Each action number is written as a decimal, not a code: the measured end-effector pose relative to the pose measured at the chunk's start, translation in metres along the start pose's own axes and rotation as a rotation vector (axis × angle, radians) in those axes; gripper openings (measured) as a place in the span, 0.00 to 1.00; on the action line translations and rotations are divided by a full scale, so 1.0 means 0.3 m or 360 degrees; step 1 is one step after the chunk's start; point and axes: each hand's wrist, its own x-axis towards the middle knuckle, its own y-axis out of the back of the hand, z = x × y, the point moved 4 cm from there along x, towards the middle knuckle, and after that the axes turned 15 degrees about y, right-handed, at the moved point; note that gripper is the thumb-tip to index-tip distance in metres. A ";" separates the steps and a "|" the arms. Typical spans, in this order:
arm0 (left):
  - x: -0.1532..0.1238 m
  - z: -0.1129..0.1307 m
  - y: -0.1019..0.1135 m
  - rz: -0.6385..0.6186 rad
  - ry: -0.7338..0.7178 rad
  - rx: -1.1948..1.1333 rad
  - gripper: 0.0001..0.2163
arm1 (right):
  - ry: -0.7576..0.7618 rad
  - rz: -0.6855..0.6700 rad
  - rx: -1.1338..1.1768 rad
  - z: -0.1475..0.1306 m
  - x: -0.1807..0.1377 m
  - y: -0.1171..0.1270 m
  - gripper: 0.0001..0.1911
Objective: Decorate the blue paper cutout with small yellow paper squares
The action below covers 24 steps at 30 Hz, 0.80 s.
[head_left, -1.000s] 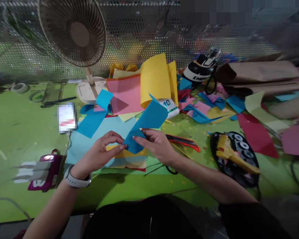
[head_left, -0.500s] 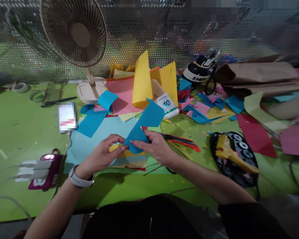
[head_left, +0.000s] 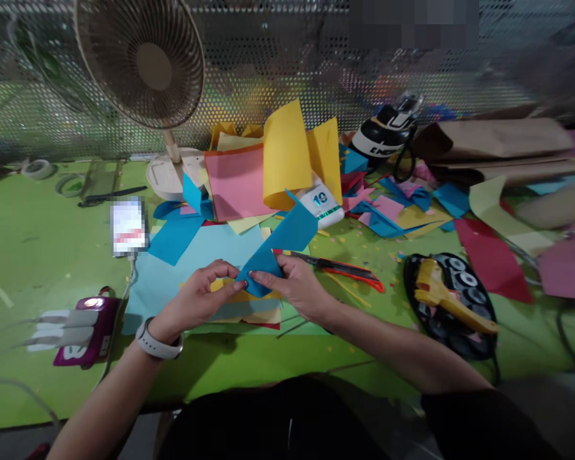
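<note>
Both my hands pinch a strip of blue paper (head_left: 282, 239) that rises up and to the right above the green table (head_left: 38, 249). My left hand (head_left: 199, 297), with a white watch on its wrist, grips the strip's lower left corner between thumb and fingertips. My right hand (head_left: 294, 284) holds the lower end from the right, fingers closed on it. Beneath them lies a small stack of yellow, blue and red sheets (head_left: 249, 310) on a light blue sheet (head_left: 191, 255).
A desk fan (head_left: 141, 61) stands at the back left. Pink paper (head_left: 234, 182) and curled yellow paper (head_left: 287, 153) lean behind a glue bottle (head_left: 323, 204). An orange-handled cutter (head_left: 338, 265), a black tray with a yellow tool (head_left: 448, 300), a phone (head_left: 128, 225) and a purple power bank (head_left: 91, 329) surround me.
The blue strip and both hands shifted slightly down and left. The curled yellow sheet behind swayed, and the small blue scrap by the fan base flipped up.
</note>
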 end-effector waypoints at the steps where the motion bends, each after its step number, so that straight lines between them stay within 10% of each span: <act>1: 0.000 0.001 -0.001 0.0000 -0.0005 0.0007 0.10 | -0.0003 0.0003 -0.0001 0.002 0.000 0.001 0.18; 24: -0.004 0.015 -0.012 -0.0044 -0.0045 0.0058 0.11 | 0.0156 -0.0104 -0.0143 0.000 -0.002 -0.003 0.15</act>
